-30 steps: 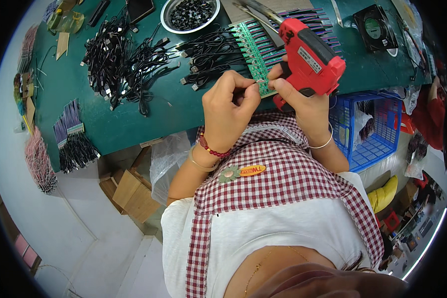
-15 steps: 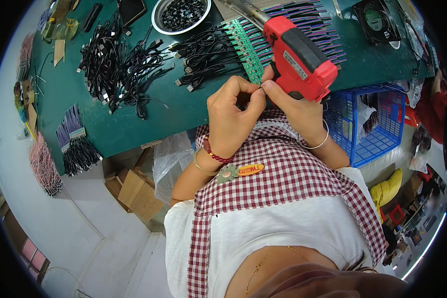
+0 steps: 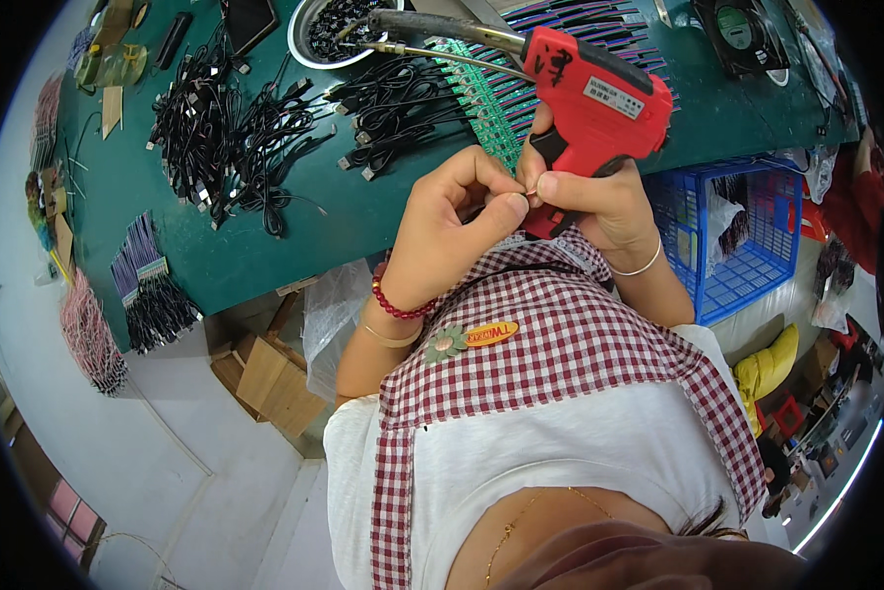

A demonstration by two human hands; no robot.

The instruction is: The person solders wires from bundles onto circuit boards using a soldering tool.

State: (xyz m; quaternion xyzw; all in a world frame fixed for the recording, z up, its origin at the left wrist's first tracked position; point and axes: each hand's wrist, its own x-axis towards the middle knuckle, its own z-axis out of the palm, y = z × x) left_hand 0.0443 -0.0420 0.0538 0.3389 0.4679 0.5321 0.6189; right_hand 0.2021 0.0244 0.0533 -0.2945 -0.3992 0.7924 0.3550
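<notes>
My right hand (image 3: 614, 206) holds a red soldering gun (image 3: 599, 103), its metal barrel and feed tube pointing left across the bench toward the bowl. The thumb and a finger of this hand also pinch a thin reddish wire end (image 3: 531, 193). Touching the same spot, the fingertips of my left hand (image 3: 452, 231) are closed on the wire, most of which they hide. Just beyond my hands lies a row of green circuit boards (image 3: 486, 108) with dark, striped leads. Black USB cables (image 3: 393, 113) are bunched to the left of the boards.
A metal bowl (image 3: 298, 49) of small black parts stands at the back. More black cables (image 3: 201, 133) lie on the green bench (image 3: 353, 216). Wire bundles (image 3: 152, 280) hang over its left edge. A blue crate (image 3: 700, 246) is at right, a black fan (image 3: 742, 37) at back right.
The soldering gun has turned in my right hand; its barrel now points more to the left, over the boards and bowl. Both hands have shifted slightly, staying fingertip to fingertip.
</notes>
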